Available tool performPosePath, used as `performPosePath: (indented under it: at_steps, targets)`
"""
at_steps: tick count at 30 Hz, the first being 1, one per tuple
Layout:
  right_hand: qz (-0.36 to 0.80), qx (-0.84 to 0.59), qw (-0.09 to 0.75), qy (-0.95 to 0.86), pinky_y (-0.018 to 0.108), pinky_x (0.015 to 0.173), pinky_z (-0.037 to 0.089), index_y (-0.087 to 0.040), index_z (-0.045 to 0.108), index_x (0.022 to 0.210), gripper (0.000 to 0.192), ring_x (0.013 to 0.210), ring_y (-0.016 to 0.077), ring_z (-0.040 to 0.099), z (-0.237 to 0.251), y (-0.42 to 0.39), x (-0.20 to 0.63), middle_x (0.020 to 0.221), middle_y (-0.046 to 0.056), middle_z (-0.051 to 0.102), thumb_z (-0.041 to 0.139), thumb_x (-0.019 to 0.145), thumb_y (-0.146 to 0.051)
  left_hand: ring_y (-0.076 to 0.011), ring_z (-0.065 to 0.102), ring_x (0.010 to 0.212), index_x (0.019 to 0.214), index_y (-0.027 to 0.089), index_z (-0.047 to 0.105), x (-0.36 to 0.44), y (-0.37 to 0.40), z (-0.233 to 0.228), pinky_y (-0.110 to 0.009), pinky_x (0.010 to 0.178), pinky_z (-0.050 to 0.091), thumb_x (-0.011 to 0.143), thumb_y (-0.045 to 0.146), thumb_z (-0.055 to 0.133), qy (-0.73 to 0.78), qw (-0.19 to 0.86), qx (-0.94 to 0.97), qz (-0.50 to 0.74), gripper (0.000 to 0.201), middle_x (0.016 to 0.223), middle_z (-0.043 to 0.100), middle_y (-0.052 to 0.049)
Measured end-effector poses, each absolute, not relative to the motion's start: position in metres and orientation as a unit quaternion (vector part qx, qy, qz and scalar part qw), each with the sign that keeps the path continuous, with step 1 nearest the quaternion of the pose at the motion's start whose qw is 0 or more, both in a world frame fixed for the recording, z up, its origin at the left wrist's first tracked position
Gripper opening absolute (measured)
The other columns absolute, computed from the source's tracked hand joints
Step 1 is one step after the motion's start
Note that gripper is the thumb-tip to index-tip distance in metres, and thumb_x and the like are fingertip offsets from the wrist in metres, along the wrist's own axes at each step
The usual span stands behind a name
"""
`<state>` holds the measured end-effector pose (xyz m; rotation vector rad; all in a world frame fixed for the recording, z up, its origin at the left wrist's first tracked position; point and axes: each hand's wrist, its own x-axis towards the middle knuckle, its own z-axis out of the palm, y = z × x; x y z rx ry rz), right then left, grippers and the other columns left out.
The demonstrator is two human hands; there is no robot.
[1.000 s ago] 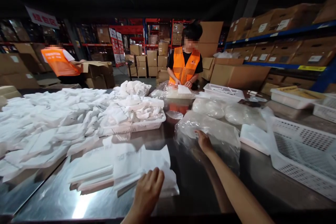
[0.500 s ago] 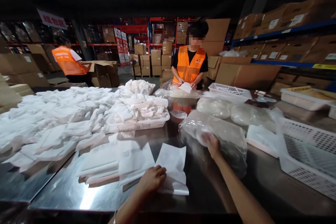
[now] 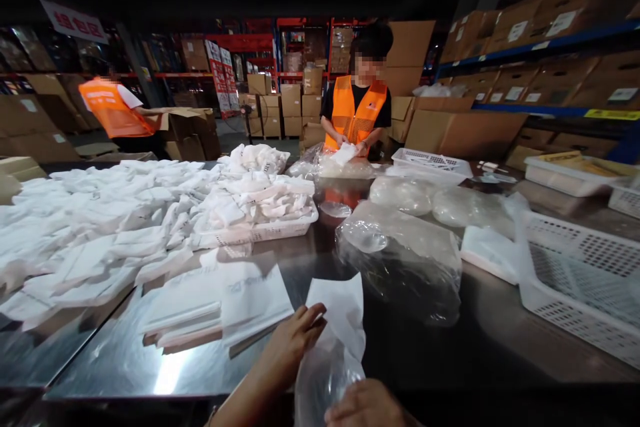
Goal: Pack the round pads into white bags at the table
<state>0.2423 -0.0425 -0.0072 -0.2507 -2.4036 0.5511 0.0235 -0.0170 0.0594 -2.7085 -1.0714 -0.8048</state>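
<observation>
The left hand (image 3: 293, 340) is seen at the lower middle of the view, back upward, with the forearm running down and to the left out of the bottom edge. Its fingers (image 3: 313, 317) are stretched forward and slightly curled, the thumb being hidden beneath them, so that a closed pinch can be supposed but not confirmed. The right hand (image 3: 367, 405) is held low and close to the body at the bottom edge, just right of the left wrist; only its knuckles and back are shown, bent into a loose fist, and its fingertips are cut off from view.
</observation>
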Motion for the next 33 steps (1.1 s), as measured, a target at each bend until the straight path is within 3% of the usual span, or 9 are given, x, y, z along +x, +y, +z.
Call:
performPosePath:
  at_steps: [3, 6, 9, 13, 17, 20, 22, 26, 33]
  targets:
    - [0.150, -0.068, 0.323, -0.932, 0.032, 0.095, 0.051, -0.035, 0.059, 0.105, 0.020, 0.101, 0.0160, 0.066, 0.014, -0.030, 0.247, 0.102, -0.002, 0.072, 0.042, 0.097, -0.029, -0.0224, 0.062, 0.101, 0.099, 0.018, 0.061, 0.024, -0.020, 0.050, -0.030, 0.083, 0.057, 0.083, 0.006, 0.050, -0.331, 0.042, -0.894, -0.298, 0.022, 0.111, 0.065, -0.007]
    - [0.128, -0.156, 0.353, -0.914, 0.038, 0.103, 0.045, -0.030, 0.059, 0.109, 0.021, 0.109, 0.0199, 0.063, 0.019, -0.020, 0.253, 0.107, 0.003, 0.071, 0.042, 0.096, -0.033, -0.0248, 0.059, 0.114, 0.115, 0.016, 0.056, 0.026, -0.019, 0.031, -0.031, 0.090, 0.055, 0.074, -0.001, 0.043, -0.339, 0.024, -0.883, -0.324, 0.045, 0.110, 0.066, -0.010]
    - [0.152, -0.165, 0.364, -0.904, 0.036, 0.101, 0.047, -0.027, 0.059, 0.107, 0.026, 0.105, 0.0196, 0.065, 0.021, -0.016, 0.254, 0.103, 0.005, 0.072, 0.040, 0.096, -0.042, -0.0288, 0.058, 0.115, 0.134, 0.010, 0.038, 0.032, -0.018, 0.016, -0.034, 0.087, 0.057, 0.072, 0.004, 0.051, -0.348, 0.011, -0.866, -0.358, 0.064, 0.124, 0.058, -0.020]
    - [0.244, -0.133, 0.363, -0.889, 0.031, 0.093, 0.050, -0.025, 0.059, 0.091, 0.015, 0.093, 0.0166, 0.068, 0.036, -0.022, 0.252, 0.088, 0.003, 0.073, 0.046, 0.085, -0.021, -0.0294, 0.057, 0.117, 0.145, 0.014, 0.023, 0.040, -0.020, 0.023, -0.036, 0.089, 0.056, 0.068, 0.011, 0.070, -0.346, -0.035, -0.861, -0.371, 0.091, 0.129, 0.054, -0.022]
    - [0.299, -0.174, 0.357, -0.868, 0.022, 0.069, 0.054, -0.024, 0.058, 0.078, 0.020, 0.080, 0.0145, 0.068, 0.049, -0.026, 0.256, 0.083, 0.001, 0.071, 0.049, 0.066, -0.010, -0.0227, 0.059, 0.114, 0.141, 0.020, 0.033, 0.037, -0.025, 0.039, -0.028, 0.088, 0.056, 0.072, 0.011, 0.068, -0.326, -0.074, -0.871, -0.361, 0.078, 0.126, 0.058, -0.017]
    - [0.288, -0.177, 0.357, -0.871, 0.027, 0.083, 0.053, -0.022, 0.061, 0.081, 0.019, 0.093, 0.0164, 0.066, 0.042, -0.015, 0.260, 0.082, 0.002, 0.071, 0.051, 0.071, -0.010, -0.0223, 0.056, 0.118, 0.138, 0.019, 0.037, 0.030, -0.024, 0.032, -0.029, 0.090, 0.055, 0.071, 0.008, 0.064, -0.308, -0.085, -0.881, -0.350, 0.074, 0.129, 0.056, -0.017]
    - [0.262, -0.175, 0.337, -0.887, 0.034, 0.096, 0.049, -0.021, 0.062, 0.085, 0.014, 0.103, 0.0190, 0.064, 0.031, -0.005, 0.262, 0.085, 0.003, 0.072, 0.052, 0.077, -0.014, -0.0250, 0.052, 0.124, 0.143, 0.018, 0.028, 0.026, -0.020, 0.019, -0.034, 0.092, 0.055, 0.069, 0.005, 0.061, -0.303, -0.079, -0.883, -0.350, 0.082, 0.133, 0.053, -0.018]
    - [0.153, -0.182, 0.320, -0.917, 0.035, 0.101, 0.047, -0.022, 0.061, 0.090, 0.016, 0.104, 0.0195, 0.064, 0.010, 0.008, 0.262, 0.092, 0.005, 0.072, 0.047, 0.085, -0.018, -0.0310, 0.049, 0.126, 0.147, 0.015, 0.019, 0.024, -0.011, -0.012, -0.042, 0.093, 0.054, 0.067, 0.004, 0.057, -0.317, -0.041, -0.876, -0.361, 0.089, 0.137, 0.049, -0.021]
    - [0.027, -0.250, 0.370, -0.894, 0.034, 0.081, 0.056, -0.020, 0.056, 0.083, 0.027, 0.075, 0.0188, 0.066, -0.002, 0.011, 0.247, 0.077, 0.005, 0.067, 0.032, 0.095, -0.026, -0.0280, 0.062, 0.102, 0.128, 0.009, 0.051, 0.050, -0.013, -0.032, -0.038, 0.083, 0.058, 0.059, -0.004, 0.046, -0.443, 0.083, -0.844, -0.290, 0.070, 0.127, 0.057, -0.020]
